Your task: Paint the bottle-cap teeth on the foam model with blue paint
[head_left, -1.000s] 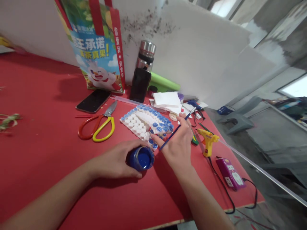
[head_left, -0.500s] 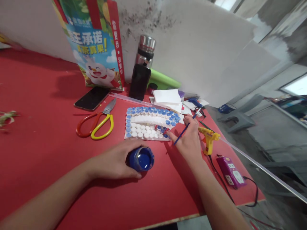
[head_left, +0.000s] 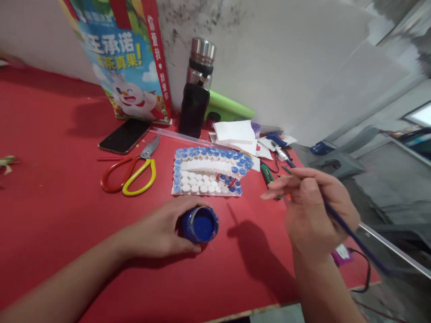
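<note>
Below the studded panel [head_left: 205, 167] at centre, the left hand [head_left: 160, 228] is cupping half-curled fingers around an open paint jar [head_left: 202, 225], risking spills if jolted; at right, the right hand [head_left: 316, 213] is pinching a paintbrush [head_left: 356, 241].

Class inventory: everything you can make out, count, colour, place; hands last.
Table: 1, red, foreground
Model: 1, white and blue, centre
Paint jar: 1, blue, left hand
Paintbrush: 1, blue, right hand
Scissors: 1, red and yellow, left
Phone: 1, black, before bag
Upright slab: 1, black, before bottle
Bottle: 1, silver, by wall
Bag: 1, multicoloured, back left
Roll: 1, green, by wall
Pot: 1, dark, before roll
Papers: several, white, behind model
Tools: at least 2, blue and green, right
Box: 1, purple, right
Chair: 1, grey, background
Left hand: 1, bare, around jar
Right hand: 1, bare, over table
</note>
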Tool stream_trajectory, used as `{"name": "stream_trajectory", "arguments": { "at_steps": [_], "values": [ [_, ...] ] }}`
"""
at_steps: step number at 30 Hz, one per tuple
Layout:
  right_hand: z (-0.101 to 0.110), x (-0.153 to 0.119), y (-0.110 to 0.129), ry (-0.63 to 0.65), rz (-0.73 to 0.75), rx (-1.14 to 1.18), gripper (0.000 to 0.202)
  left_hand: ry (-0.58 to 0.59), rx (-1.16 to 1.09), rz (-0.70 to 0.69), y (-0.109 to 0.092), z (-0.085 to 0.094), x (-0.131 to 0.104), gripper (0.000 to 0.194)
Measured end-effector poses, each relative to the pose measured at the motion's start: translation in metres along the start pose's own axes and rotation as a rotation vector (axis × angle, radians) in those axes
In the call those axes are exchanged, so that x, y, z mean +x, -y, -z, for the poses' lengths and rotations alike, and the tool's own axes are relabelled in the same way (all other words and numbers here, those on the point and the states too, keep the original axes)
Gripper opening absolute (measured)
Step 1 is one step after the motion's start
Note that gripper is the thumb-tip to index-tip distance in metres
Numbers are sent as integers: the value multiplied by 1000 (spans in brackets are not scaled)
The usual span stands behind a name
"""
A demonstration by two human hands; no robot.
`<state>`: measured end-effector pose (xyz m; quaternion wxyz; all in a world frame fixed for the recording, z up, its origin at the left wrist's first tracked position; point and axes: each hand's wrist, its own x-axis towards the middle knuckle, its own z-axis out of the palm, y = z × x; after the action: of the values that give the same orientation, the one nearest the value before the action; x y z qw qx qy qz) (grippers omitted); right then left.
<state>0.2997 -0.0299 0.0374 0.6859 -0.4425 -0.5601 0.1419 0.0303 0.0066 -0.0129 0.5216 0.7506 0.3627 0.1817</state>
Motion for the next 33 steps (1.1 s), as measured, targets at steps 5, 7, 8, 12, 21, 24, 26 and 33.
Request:
{"name": "stream_trajectory", "arguments": {
  "at_steps": [5,7,8,12,21,24,26,33],
  "values": [
    [-11,12,6,-10,-70,131,38,-24,-53,-1,-3,-1,1,55],
    [-12,12,2,-27,-81,197,45,-29,-37,-17,-3,-1,1,55],
    [-12,10,0,-18,-92,244,47,-29,-27,-23,-2,-1,1,56],
    [-6,-4,-3,70,-114,337,49,-37,-18,-41,3,-2,-1,56],
    [-1,-5,-9,240,-263,433,41,-74,-15,-67,4,-7,-2,57],
    [-2,-7,-12,330,-323,495,19,-79,-43,-73,6,-8,-2,58],
    [-4,-10,-14,393,-348,516,14,-102,-50,-73,9,-8,-1,60],
    [-17,-15,-13,299,-280,380,23,-135,-58,-47,9,-5,2,55]
  ]
}}
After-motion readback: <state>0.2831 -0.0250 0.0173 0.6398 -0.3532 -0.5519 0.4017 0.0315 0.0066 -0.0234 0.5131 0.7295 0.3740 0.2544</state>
